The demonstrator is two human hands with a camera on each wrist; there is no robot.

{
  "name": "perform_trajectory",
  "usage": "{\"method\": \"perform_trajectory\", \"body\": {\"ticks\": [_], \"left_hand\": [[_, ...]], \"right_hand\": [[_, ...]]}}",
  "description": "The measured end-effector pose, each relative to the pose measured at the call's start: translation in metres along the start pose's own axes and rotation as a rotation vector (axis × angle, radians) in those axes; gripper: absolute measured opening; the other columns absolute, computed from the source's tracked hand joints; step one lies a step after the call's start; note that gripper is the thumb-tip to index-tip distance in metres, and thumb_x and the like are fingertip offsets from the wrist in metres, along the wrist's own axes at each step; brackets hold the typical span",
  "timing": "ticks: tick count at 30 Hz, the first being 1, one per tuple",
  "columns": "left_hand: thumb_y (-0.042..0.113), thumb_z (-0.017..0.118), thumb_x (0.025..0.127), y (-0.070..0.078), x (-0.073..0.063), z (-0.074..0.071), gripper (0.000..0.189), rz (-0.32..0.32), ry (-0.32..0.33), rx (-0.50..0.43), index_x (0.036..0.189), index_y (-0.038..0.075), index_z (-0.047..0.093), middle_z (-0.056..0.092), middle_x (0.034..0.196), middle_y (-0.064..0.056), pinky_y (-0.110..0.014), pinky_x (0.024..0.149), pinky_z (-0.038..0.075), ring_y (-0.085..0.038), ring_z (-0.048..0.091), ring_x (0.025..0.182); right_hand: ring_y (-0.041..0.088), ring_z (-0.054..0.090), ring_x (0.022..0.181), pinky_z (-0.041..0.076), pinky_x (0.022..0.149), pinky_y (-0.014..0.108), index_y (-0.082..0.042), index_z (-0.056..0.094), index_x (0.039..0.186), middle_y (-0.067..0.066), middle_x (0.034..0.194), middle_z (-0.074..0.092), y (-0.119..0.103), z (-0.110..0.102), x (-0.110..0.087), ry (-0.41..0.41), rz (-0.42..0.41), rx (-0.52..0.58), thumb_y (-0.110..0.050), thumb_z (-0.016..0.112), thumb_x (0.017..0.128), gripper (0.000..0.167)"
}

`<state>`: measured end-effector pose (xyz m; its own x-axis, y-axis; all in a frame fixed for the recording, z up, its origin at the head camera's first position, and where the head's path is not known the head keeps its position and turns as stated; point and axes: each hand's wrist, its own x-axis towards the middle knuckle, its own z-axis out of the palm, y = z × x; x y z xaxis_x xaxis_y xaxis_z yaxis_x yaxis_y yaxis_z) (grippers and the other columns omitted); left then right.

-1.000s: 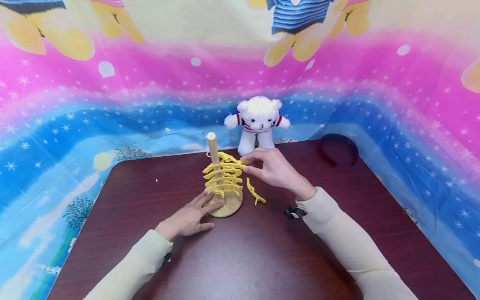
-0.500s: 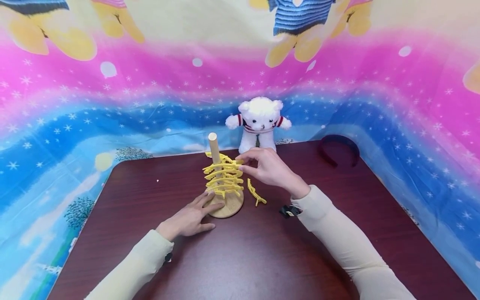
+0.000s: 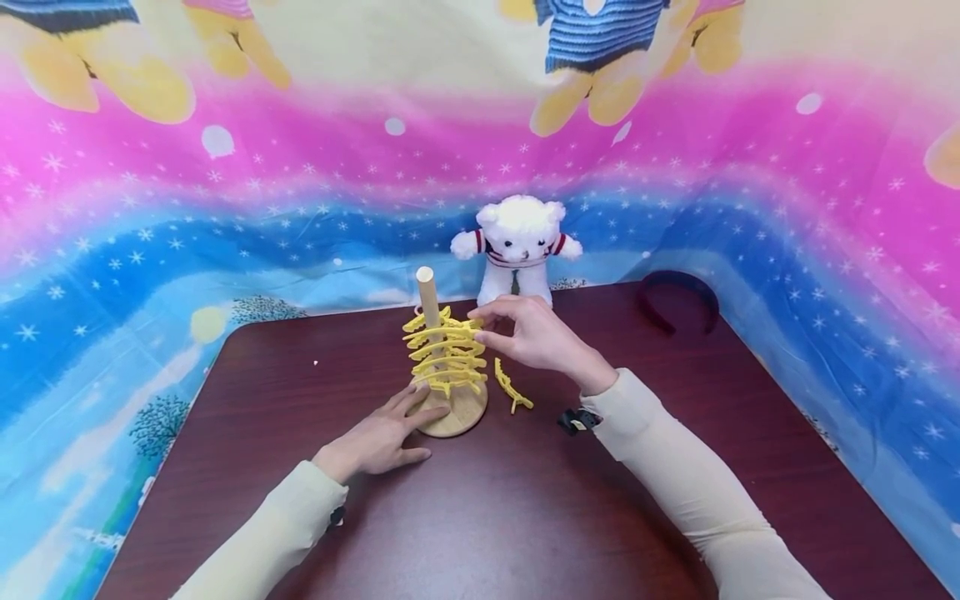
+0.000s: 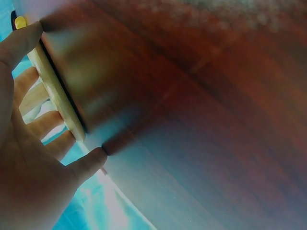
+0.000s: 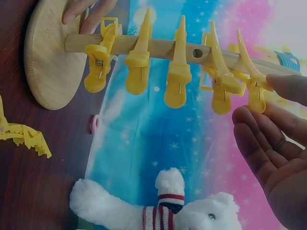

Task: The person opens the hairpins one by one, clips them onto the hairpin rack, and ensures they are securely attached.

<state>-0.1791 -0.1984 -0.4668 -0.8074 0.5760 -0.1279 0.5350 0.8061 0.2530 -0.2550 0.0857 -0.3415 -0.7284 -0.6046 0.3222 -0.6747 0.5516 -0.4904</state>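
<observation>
A wooden post [image 3: 427, 292] stands upright on a round wooden base [image 3: 456, 421]. Several yellow toothed hair clips [image 5: 136, 72] sit one above another along the post. With thumb and fingers, my right hand [image 3: 532, 337] pinches the handle end of the topmost yellow hair clip [image 5: 257, 95], whose jaws lie at the post. My left hand [image 3: 378, 437] rests with spread fingers on the base's left edge, its thumb towards the table. One loose yellow hair clip [image 3: 512, 386] lies on the table right of the base.
Behind the post, a white teddy bear [image 3: 519, 242] stands against the printed cloth backdrop [image 3: 337, 192]. A dark red headband [image 3: 678, 287] lies at the back right of the brown table [image 3: 600, 517]. Near the base is a small pink ring [image 5: 95, 124].
My right hand has shifted slightly left with the topmost hair clip, bringing it further onto the post. The left hand stays on the base.
</observation>
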Motion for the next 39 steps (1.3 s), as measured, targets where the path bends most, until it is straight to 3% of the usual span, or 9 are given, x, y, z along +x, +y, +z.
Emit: {"method": "perform_trajectory", "body": {"ticks": [8,31,39], "left_hand": [[0.046,0.064,0.095,0.000,-0.001,0.000,0.068,0.007,0.004,0.001,0.155,0.035,0.035,0.019,0.167,-0.014,-0.058,0.116,0.033,-0.038,0.015,0.155],[0.045,0.064,0.095,-0.001,0.000,0.001,0.068,0.028,0.025,0.013,0.155,0.031,0.037,0.020,0.166,-0.016,-0.057,0.117,0.033,-0.039,0.015,0.154],[0.045,0.065,0.095,-0.002,0.000,0.002,0.068,0.034,0.034,0.013,0.155,0.031,0.036,0.021,0.166,-0.018,-0.057,0.117,0.032,-0.040,0.015,0.154]], "right_hand": [[0.010,0.068,0.095,0.057,0.084,0.033,-0.018,0.068,0.129,-0.003,0.104,0.073,0.006,0.003,0.002,0.017,0.029,0.089,-0.029,0.070,0.094,0.036],[0.016,0.067,0.107,0.054,0.096,0.039,-0.021,0.063,0.133,-0.001,0.119,0.070,0.015,0.003,-0.002,-0.003,0.078,0.127,-0.037,0.073,0.091,0.046],[0.013,0.069,0.095,0.057,0.086,0.037,-0.017,0.068,0.124,0.002,0.113,0.073,0.029,0.003,-0.010,0.024,0.082,0.179,-0.032,0.076,0.089,0.039]]}}
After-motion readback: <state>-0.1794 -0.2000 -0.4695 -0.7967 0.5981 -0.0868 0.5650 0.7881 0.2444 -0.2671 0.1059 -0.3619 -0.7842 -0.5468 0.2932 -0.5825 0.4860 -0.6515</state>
